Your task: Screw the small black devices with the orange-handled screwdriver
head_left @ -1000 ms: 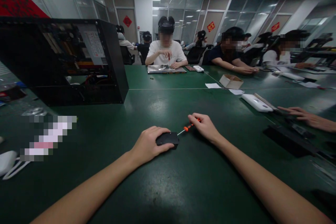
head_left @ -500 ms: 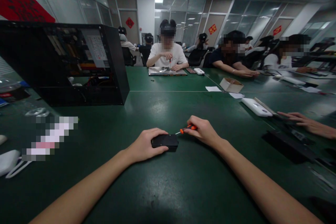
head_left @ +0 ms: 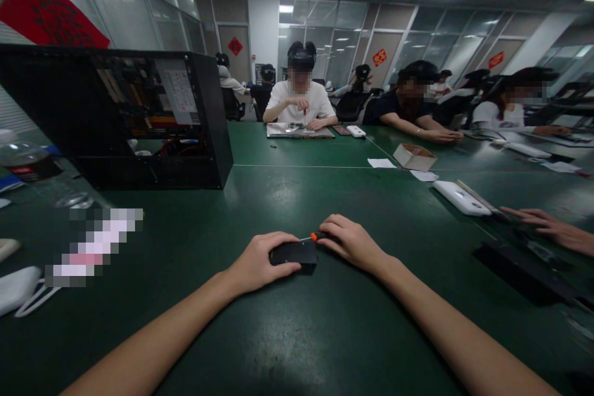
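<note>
A small black rectangular box (head_left: 294, 253) rests on the green table, its exact kind not clear. My left hand (head_left: 262, 262) grips it from the left, thumb along the near side and fingers over the far side. In my right hand (head_left: 350, 240) is a screwdriver (head_left: 314, 237) with an orange and black handle, most of it hidden by the fingers. Its thin metal shaft points left, lying at the far edge of the box close to my left fingertips. Whether the tip touches the box I cannot tell.
An open black computer case (head_left: 208, 124) stands at the left, near a plastic bottle (head_left: 37, 164). To the right lie a white device (head_left: 459, 198), a small cardboard box (head_left: 414, 158) and a long black part (head_left: 520, 272) near another person's hand (head_left: 552, 229). A person (head_left: 301, 99) works across the table.
My right hand has moved left with the screwdriver, whose shaft now reaches further across the far edge of the box. My left hand keeps its hold. The view has shifted slightly.
</note>
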